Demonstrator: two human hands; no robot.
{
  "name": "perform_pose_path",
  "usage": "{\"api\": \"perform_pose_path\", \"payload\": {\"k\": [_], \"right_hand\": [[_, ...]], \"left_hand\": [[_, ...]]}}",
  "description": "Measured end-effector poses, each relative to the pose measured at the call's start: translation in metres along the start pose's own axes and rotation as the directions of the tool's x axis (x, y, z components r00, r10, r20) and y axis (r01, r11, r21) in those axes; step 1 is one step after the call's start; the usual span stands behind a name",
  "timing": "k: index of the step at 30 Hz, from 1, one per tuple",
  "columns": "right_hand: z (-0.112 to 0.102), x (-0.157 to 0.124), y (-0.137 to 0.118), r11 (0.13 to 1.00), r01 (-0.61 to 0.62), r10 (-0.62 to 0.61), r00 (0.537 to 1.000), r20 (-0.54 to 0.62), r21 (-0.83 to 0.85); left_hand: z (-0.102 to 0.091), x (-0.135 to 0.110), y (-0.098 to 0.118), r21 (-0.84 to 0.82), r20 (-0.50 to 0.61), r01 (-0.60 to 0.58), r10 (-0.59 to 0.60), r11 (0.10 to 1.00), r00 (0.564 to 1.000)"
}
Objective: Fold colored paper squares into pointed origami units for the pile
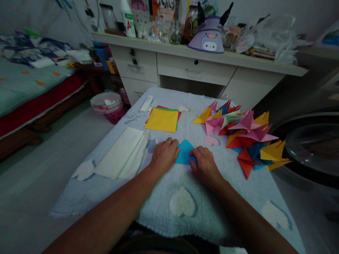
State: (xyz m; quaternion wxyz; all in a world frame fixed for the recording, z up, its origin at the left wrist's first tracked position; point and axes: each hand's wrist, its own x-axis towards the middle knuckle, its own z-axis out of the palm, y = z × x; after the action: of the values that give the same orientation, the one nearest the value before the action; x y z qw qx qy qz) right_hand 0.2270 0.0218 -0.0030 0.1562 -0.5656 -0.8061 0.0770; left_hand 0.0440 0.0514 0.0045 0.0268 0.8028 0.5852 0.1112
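A folded sheet of blue origami paper (184, 154) lies on the cloth-covered table between my two hands, one corner pointing away from me. My left hand (164, 154) has its fingers closed at the paper's left edge. On the right edge, my right hand (205, 163) pinches the paper between curled fingers and thumb. Beyond the hands sits a stack of square paper (162, 120), yellow on top with green and red edges showing beneath. To the right is a pile of folded paper cranes (245, 128) in several colours.
A folded whitish cloth or paper (119, 153) lies left of my left hand. Near the table's far left edge is a white box-like object (146, 104). A white desk (172, 49) crowded with jars stands behind; a pink bin (109, 106) is on the floor.
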Motion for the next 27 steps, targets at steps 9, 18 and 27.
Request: {"api": "perform_pose_path", "payload": {"k": [9, 18, 27], "right_hand": [[0.003, 0.0, -0.003, 0.999, -0.007, 0.006, 1.0, -0.018, -0.047], [0.004, -0.001, -0.008, 0.997, -0.042, 0.039, 0.998, -0.048, -0.061], [0.006, -0.003, -0.013, 0.993, -0.056, 0.049, 0.996, -0.072, -0.1]], "left_hand": [[-0.008, -0.041, 0.014, 0.019, 0.086, -0.37, 0.367, 0.929, 0.926], [0.002, -0.073, 0.014, 0.011, 0.053, -0.319, 0.318, 0.948, 0.947], [-0.003, -0.093, -0.006, 0.109, 0.025, -0.234, 0.232, 0.966, 0.972]]}}
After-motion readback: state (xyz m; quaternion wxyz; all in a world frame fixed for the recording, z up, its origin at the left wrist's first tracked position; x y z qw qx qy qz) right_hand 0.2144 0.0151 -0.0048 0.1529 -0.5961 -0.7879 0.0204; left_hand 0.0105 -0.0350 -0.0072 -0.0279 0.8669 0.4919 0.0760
